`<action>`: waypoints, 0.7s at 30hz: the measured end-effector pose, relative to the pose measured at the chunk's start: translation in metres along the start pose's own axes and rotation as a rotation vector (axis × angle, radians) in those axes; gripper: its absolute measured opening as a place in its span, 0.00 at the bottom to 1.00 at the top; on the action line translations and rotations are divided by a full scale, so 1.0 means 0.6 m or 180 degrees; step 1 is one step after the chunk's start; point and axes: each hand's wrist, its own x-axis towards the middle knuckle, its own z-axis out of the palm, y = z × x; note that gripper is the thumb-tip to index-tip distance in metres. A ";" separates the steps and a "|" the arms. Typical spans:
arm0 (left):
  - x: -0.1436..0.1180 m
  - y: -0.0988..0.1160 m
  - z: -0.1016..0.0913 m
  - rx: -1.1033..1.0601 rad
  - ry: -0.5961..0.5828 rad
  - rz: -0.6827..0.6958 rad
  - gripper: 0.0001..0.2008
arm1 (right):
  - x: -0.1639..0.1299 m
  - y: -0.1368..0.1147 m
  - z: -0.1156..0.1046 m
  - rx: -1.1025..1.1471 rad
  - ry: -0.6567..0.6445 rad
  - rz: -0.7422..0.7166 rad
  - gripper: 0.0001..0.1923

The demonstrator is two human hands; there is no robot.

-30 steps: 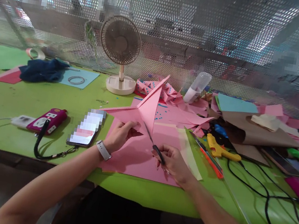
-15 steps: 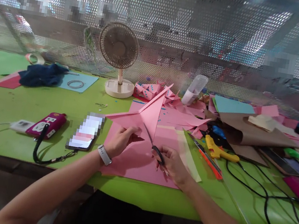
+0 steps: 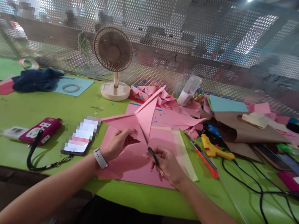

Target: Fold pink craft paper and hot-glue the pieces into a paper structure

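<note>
Left hand [image 3: 119, 144]: thumb and fingers pinched on the lower edge of a folded, pointed pink paper star shape [image 3: 146, 116], which is raised above a flat pink paper sheet [image 3: 133, 169] on the green tabletop [image 3: 80, 109]. Right hand [image 3: 168, 165]: fingers closed around the black handles of metal-bladed scissors [image 3: 152, 155], blades against the star's lower part; blade gap cannot be told. A yellow plastic glue gun [image 3: 214, 148] lies right of the sheet.

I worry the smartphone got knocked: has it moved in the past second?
No; the smartphone keeps its place relative to the fan base; only the camera view has shifted.
</note>
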 end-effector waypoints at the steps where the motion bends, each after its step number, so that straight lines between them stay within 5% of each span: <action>1: -0.001 0.001 0.000 0.0015 0.0013 0.0001 0.11 | 0.000 0.000 0.000 0.0011 -0.0014 0.0000 0.24; 14: 0.005 0.002 -0.011 0.0594 -0.0269 0.0074 0.10 | 0.006 -0.006 -0.006 0.0094 -0.0076 -0.0244 0.21; 21: 0.023 0.010 -0.006 0.0271 0.0093 0.0003 0.10 | 0.022 0.004 -0.023 0.0089 -0.0213 -0.0351 0.23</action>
